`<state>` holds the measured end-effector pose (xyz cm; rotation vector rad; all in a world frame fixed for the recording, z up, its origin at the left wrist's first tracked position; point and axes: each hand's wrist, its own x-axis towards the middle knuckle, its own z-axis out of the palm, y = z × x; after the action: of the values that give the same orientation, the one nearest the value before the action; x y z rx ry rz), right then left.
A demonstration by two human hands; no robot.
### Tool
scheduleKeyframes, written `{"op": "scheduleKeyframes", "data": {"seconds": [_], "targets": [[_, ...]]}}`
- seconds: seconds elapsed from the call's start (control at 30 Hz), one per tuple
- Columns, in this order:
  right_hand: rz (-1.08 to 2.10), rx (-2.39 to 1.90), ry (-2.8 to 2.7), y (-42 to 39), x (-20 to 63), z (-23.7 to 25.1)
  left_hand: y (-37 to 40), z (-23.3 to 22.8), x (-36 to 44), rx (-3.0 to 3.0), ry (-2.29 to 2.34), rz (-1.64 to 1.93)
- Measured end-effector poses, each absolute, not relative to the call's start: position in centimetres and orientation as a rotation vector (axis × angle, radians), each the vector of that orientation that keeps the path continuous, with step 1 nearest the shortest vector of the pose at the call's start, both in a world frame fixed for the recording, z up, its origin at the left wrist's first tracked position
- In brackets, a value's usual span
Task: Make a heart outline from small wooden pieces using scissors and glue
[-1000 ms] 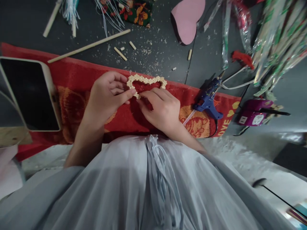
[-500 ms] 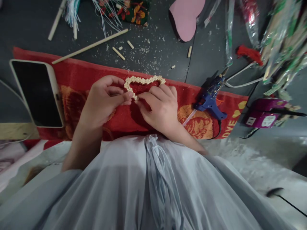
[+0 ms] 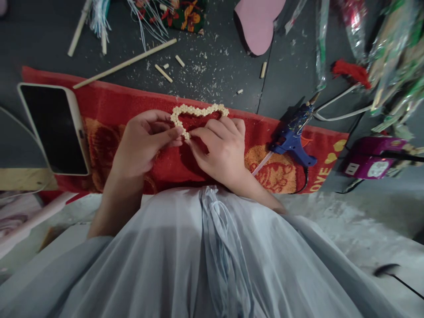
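Note:
Both hands hold a cream-coloured heart-shaped outline (image 3: 195,110) made of small beady pieces, just above a red towel (image 3: 165,172). My left hand (image 3: 141,139) pinches its left side between thumb and fingers. At the lower tip and along the right side, my right hand (image 3: 220,143) grips it, and its fingers hide part of the right edge. Farther right lies a blue glue gun (image 3: 293,139) with a glue stick in its back end, resting on the towel.
A phone (image 3: 53,128) lies at the left. Behind the towel are a long thin stick (image 3: 126,63), short cut pieces (image 3: 163,73), white crumbs and a pink heart (image 3: 258,26). To the right stand a purple power socket block (image 3: 374,157), a red tassel (image 3: 351,73) and plastic-wrapped sticks (image 3: 394,57).
The view has shifted slightly, so things at the edges sit a little differently. Both hands keep the same hold on the heart-shaped outline.

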<state>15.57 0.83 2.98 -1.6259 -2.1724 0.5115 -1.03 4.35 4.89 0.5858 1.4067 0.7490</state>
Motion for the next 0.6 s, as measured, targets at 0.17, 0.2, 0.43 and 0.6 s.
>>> {"op": "scheduleKeyframes", "data": {"seconds": [0.17,0.2,0.43,0.6], "targets": [[0.539,-1.635,-2.158,0.85,15.67,3.05,4.26,5.10,-0.77,0.576,1.416,0.765],[0.533,-1.629,-2.149,0.83,15.69,3.02,4.21,5.11,-0.73,0.570,1.419,0.772],[0.523,-1.618,-2.125,0.79,15.68,2.86,4.00,5.06,-0.55,0.547,1.452,0.789],[0.534,-1.597,-2.132,0.90,15.65,2.81,3.98,4.86,-0.66,0.537,1.466,0.799]]}}
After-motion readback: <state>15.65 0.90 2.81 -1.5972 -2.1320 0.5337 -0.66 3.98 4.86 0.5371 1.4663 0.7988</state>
